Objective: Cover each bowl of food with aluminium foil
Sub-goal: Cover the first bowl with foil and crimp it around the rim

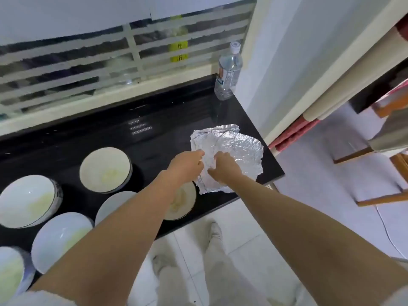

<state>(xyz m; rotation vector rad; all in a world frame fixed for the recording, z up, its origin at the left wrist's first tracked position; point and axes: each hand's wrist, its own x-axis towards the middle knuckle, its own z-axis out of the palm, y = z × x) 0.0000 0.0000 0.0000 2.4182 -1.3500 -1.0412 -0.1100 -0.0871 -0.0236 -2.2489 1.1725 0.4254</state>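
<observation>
Head view. Black countertop (165, 120) below a slatted window (88, 69). Crumpled foil sheets (234, 149) lie at its right end, their near corner overlapping the rim of the rightmost bowl (184, 202), itself partly hidden. Five further uncovered bowls (104, 170) holding pale food stand to the left. Left hand (187, 164) pinches the foil's left edge; right hand (225, 167), fingers curled, appears to grasp the sheet just beside it. Water bottle (227, 74) stands upright at the far corner.
</observation>
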